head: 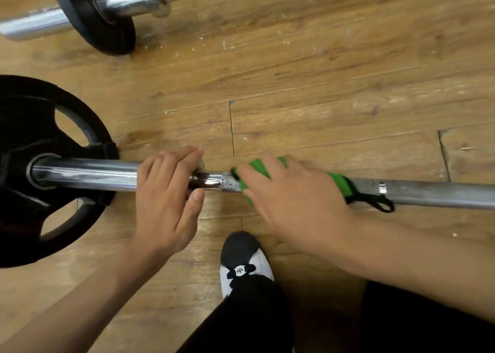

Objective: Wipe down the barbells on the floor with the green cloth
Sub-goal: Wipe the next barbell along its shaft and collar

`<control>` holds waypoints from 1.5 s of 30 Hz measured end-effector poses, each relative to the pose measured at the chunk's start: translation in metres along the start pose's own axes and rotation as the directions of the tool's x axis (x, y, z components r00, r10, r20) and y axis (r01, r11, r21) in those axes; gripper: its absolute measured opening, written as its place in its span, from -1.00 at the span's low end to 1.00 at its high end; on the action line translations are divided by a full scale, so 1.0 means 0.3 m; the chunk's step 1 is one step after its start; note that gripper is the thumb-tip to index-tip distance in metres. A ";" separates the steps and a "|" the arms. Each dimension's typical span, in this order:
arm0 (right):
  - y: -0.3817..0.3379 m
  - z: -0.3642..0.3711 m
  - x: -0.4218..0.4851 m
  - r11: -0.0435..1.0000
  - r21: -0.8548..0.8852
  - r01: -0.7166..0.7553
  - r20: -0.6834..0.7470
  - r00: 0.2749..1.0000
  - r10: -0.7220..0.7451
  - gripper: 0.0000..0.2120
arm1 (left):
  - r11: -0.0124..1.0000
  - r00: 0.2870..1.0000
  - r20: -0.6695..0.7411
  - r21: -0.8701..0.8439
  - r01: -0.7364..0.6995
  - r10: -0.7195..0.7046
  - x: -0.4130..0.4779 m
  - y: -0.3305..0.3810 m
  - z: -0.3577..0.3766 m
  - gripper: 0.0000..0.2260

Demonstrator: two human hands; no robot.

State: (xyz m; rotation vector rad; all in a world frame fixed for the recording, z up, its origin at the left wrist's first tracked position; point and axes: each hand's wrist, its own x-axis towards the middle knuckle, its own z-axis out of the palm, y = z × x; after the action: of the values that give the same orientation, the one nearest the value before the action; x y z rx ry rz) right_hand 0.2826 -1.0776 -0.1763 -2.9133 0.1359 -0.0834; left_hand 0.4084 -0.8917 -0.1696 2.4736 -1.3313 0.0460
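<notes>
The near barbell (428, 190) lies across the wooden floor, its chrome sleeve running left into a black weight plate (29, 143). My left hand (166, 197) wraps over the sleeve's inner end by the collar, thumb underneath. My right hand (289, 200) grips the green cloth (338, 185) around the knurled shaft just right of the collar. A black loop of the cloth hangs down at its right end. A second barbell (128, 0) with a smaller black plate (88, 17) lies farther away at the top left.
My foot in a black-and-white shoe (245, 261) stands just below the near bar, between my arms, with a dark trouser leg behind it. Bare wooden floorboards (321, 84) separate the two barbells.
</notes>
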 end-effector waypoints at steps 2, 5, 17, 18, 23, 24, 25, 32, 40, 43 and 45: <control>-0.081 0.033 0.061 0.999 0.020 0.027 0.008 1.000 -0.027 -0.60 | 1.000 1.000 -0.023 0.015 -0.009 0.010 -0.014 0.004 0.002 -0.35; -0.119 0.026 0.065 0.997 0.019 0.073 0.047 0.996 -0.074 -0.64 | 0.999 0.999 -0.029 0.031 -0.018 0.019 -0.041 0.005 0.007 -0.36; 0.155 -0.056 -0.227 0.998 -0.038 0.042 0.051 0.998 -0.040 -0.57 | 0.984 0.991 -0.105 0.166 -0.067 0.085 -0.087 -0.017 0.032 -0.39; 0.112 -0.041 -0.191 0.998 -0.031 0.051 0.034 0.998 -0.050 -0.58 | 0.984 0.991 -0.105 0.167 -0.066 0.085 -0.086 -0.019 0.033 -0.38; -0.084 0.028 -0.009 0.996 -0.019 0.093 -0.011 0.996 -0.093 -0.59 | 0.986 0.991 -0.105 0.153 -0.069 0.086 -0.069 -0.023 0.033 -0.34; -0.085 0.026 0.003 0.993 -0.018 0.115 -0.008 0.993 -0.115 -0.57 | 0.987 0.990 -0.111 0.146 -0.064 0.081 -0.064 -0.023 0.035 -0.33; -0.067 0.014 0.000 0.990 -0.026 0.141 -0.004 0.990 -0.141 -0.58 | 0.988 0.990 -0.121 0.142 -0.055 0.072 -0.060 -0.024 0.037 -0.33; 0.226 -0.085 -0.227 0.984 -0.105 0.142 0.081 0.988 -0.134 -0.52 | 0.989 0.990 -0.113 0.129 -0.069 0.084 -0.040 -0.040 0.038 -0.32; -0.033 0.026 0.021 0.997 -0.025 0.075 -0.022 0.997 -0.075 -0.55 | 0.990 0.991 -0.118 0.129 -0.049 0.064 0.007 -0.032 0.039 -0.27; -0.061 0.026 0.092 0.994 -0.036 0.106 -0.012 0.994 -0.106 -0.50 | 0.991 0.993 -0.099 0.116 -0.059 0.071 0.039 -0.045 0.032 -0.26; 0.009 -0.002 0.056 0.991 -0.022 0.131 -0.002 0.991 -0.131 -0.53 | 0.992 0.993 -0.092 0.111 -0.066 0.077 0.063 -0.053 0.030 -0.26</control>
State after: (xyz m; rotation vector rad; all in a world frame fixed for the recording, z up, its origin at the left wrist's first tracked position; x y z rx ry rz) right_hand 0.2990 -1.0819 -0.1754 -2.9411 -0.0550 -0.1092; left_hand 0.4309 -0.9016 -0.1790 2.4762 -1.4103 0.2576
